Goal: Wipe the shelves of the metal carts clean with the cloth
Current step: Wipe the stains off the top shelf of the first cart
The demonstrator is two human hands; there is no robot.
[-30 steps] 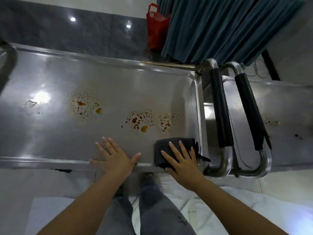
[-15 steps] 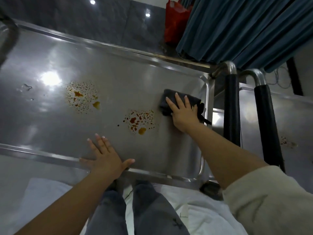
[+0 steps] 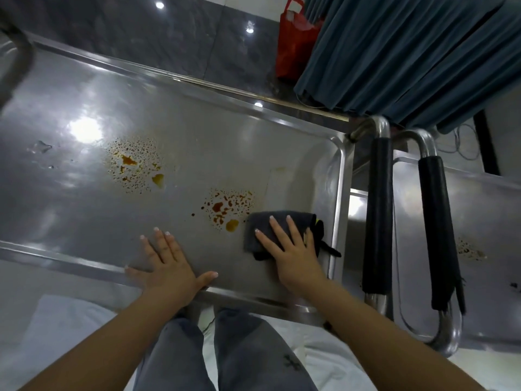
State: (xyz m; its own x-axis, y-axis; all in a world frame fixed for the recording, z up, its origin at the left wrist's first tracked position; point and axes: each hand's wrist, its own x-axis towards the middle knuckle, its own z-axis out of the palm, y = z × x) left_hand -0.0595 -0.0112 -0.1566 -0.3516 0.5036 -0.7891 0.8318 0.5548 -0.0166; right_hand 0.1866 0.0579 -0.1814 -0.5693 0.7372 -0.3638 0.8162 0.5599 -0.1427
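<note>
The top shelf of a metal cart (image 3: 84,210) fills the middle of the head view. My right hand (image 3: 293,249) presses flat, fingers straight, on a folded dark grey cloth (image 3: 260,225) near the shelf's right rim. Just left of the cloth lies an orange-brown spatter (image 3: 227,208). A second spatter (image 3: 135,167) lies further left, and a few water drops (image 3: 41,148) sit at the far left. My left hand (image 3: 169,266) rests flat with spread fingers on the shelf's near edge. A second cart's shelf (image 3: 465,221) to the right carries a small stain (image 3: 470,249).
Two cart handles with black grips (image 3: 377,215) (image 3: 438,230) stand between the carts. A teal curtain (image 3: 408,52) and a red bag (image 3: 293,43) are at the back. White sheeting (image 3: 70,320) covers the floor by my legs.
My right hand pushed the cloth away along the right rim, then pulled it back toward me. The rightmost spatter is gone, leaving a faint smear. My left hand stayed in place.
</note>
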